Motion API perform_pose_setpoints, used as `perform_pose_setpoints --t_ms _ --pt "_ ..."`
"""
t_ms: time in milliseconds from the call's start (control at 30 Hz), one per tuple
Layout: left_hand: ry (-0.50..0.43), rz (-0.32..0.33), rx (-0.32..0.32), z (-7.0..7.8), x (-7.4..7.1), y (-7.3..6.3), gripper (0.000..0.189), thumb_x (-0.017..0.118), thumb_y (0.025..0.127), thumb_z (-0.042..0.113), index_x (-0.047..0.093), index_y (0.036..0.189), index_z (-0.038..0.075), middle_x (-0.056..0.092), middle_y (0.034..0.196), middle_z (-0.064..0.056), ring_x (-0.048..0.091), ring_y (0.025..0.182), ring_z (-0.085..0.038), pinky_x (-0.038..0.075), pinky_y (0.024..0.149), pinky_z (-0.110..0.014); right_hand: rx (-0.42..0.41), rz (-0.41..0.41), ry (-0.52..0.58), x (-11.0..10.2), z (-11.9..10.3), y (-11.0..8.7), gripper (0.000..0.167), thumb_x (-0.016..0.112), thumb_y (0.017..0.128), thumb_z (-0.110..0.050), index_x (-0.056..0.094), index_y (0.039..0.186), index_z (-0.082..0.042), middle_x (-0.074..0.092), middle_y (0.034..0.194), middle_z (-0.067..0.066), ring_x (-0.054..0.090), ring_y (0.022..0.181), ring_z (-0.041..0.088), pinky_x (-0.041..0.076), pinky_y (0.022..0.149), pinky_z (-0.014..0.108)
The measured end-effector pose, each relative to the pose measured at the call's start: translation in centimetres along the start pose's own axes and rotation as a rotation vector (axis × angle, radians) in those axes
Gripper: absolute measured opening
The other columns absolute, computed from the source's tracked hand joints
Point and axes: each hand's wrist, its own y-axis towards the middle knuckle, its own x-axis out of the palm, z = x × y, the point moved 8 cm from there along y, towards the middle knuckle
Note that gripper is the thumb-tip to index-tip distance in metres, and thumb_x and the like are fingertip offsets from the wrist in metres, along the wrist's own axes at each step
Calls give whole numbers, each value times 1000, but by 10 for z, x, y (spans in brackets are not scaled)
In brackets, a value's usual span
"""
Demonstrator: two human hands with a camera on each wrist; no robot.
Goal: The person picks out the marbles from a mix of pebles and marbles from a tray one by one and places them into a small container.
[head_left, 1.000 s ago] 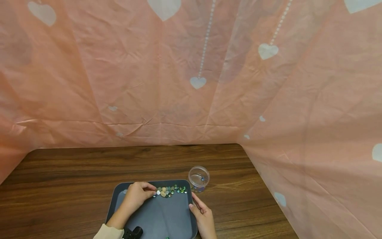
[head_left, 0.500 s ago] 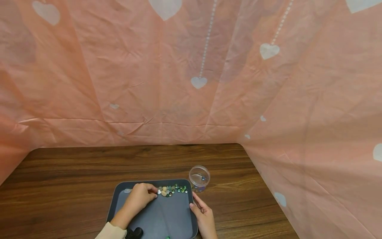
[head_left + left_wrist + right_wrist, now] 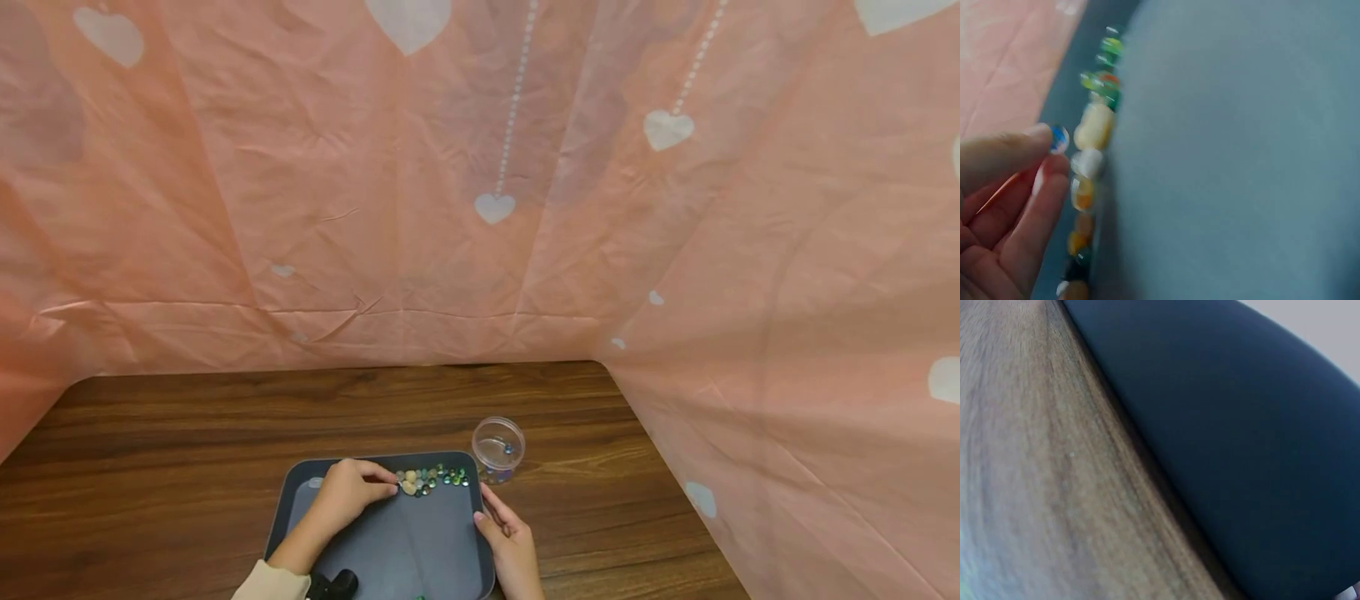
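Blue marble point(image 3: 1059, 139) pinched in my left hand point(image 3: 343, 498), I see the stones point(image 3: 432, 482) running rightward from it in a row; my right hand point(image 3: 512, 546) grips the tray point(image 3: 442, 542).

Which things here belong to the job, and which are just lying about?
In the job:
left hand
blue marble it pinches
row of marbles and stones
tray
right hand at its edge
probably clear jar

Just there:
wooden table
heart-print cloth
black wrist device

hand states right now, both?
Left hand: closed, pinching a blue-and-clear marble.
Right hand: open, thumb and fingers against the tray's right edge.
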Motion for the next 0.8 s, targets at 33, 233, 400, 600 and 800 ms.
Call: perform_pose_setpoints --t_ms 33,233,400,600,800 --pt "-69 -17 -20 -1 0 1 11 83 77 14 80 86 8 77 85 -5 64 75 -8 50 63 -23 2 2 -1 0 0 0 51 61 96 -7 46 142 9 44 147 29 56 119 -1 49 90 14" --pt "-462 -123 -139 0 8 6 33 78 84 17 73 107 -7 77 100 -11 70 83 -9 58 79 -30 5 12 -8 1 0 0 50 60 96 -7 47 141 9 45 147 28 56 121 3 49 90 14" --pt "-561 -128 -180 11 19 14 36 78 85 21 73 112 -3 78 100 -5 68 82 -9 54 72 -29 2 6 -17 1 0 0 51 61 96 -8 47 141 9 46 146 28 55 125 11 49 90 13" --pt "-565 -118 -176 28 31 24 33 78 86 24 75 110 2 77 101 -2 71 91 -14 57 80 -34 1 4 -33 0 0 0 50 61 96 -9 47 141 8 46 146 28 54 129 18 49 90 14" --pt "-571 -148 -106 52 43 35 35 74 89 22 72 114 -2 75 108 -9 72 106 -25 54 96 -42 -6 -11 -10 0 2 1 50 59 97 -8 46 142 8 45 147 28 55 127 14 50 92 17"
